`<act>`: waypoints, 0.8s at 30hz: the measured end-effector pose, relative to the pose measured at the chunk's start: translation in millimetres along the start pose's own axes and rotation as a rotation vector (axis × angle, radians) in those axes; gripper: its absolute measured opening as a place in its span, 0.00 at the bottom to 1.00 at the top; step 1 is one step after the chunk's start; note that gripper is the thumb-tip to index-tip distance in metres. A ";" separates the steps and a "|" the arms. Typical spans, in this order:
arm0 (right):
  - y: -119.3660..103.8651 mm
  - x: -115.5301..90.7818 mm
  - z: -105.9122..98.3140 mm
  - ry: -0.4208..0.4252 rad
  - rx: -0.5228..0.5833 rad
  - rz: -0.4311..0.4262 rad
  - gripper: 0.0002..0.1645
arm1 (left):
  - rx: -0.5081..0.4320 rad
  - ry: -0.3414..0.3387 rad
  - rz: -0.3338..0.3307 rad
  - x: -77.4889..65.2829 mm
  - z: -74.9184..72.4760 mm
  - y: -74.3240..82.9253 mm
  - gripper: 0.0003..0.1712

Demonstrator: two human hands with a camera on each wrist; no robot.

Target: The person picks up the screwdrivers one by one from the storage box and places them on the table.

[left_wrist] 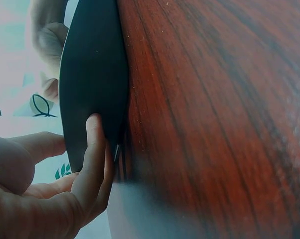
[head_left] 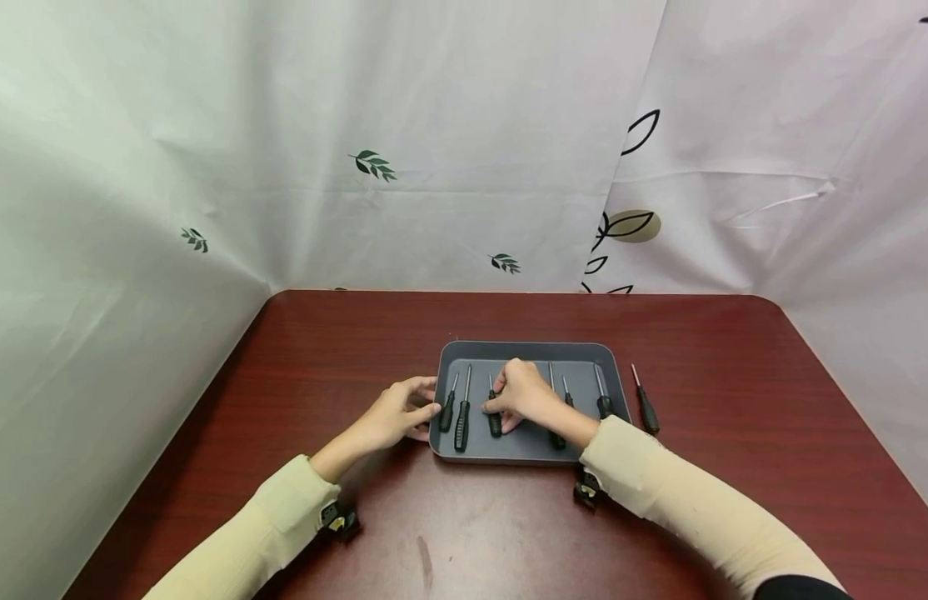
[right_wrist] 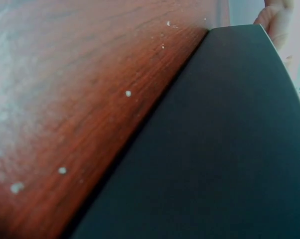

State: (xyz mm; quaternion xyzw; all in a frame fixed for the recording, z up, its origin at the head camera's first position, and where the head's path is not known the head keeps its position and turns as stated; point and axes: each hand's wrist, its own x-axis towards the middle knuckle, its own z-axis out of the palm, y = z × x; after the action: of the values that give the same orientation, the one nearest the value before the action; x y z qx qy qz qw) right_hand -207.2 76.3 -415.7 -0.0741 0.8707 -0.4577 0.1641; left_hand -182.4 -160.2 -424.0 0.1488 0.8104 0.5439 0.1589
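A grey rectangular tray point(head_left: 509, 452) lies on the table, with several black-handled screwdrivers set in it roughly upright to my view. My left hand point(head_left: 392, 414) grips the tray's left end; in the left wrist view its thumb is at the rim and its fingers point(left_wrist: 94, 144) lie against the outer wall. Inside the tray, my right hand point(head_left: 526, 394) pinches a short screwdriver point(head_left: 495, 423) by its handle. Left of it are two screwdrivers, a longer one point(head_left: 461, 425) and a shorter one point(head_left: 446, 412). My right wrist and forearm partly cover those farther right, including one screwdriver point(head_left: 604, 406).
Another screwdriver point(head_left: 647, 410) lies on the red-brown table point(head_left: 734, 400), just right of the tray. White curtains point(head_left: 434, 125) with leaf prints rise behind and beside the table. Small pale specks point(right_wrist: 128, 93) dot the wood near the tray's wall point(right_wrist: 205, 134).
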 end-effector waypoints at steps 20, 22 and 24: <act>-3.5 -1.5 -13.3 -0.005 0.005 0.070 0.10 | 0.014 0.003 -0.005 -0.3 0.1 1.5 0.29; -1.6 -1.5 -13.6 -0.011 0.030 0.068 0.11 | 0.013 0.003 -0.006 -0.4 0.2 1.2 0.28; 0.4 -1.1 -14.2 -0.016 0.050 0.066 0.11 | 0.011 0.003 -0.003 -0.5 0.1 1.2 0.28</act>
State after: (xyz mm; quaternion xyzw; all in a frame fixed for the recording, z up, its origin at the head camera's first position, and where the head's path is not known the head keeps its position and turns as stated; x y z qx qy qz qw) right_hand -211.2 87.9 -408.3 -0.0446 0.8595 -0.4732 0.1878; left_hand -181.9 -159.9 -422.9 0.1476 0.8139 0.5393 0.1579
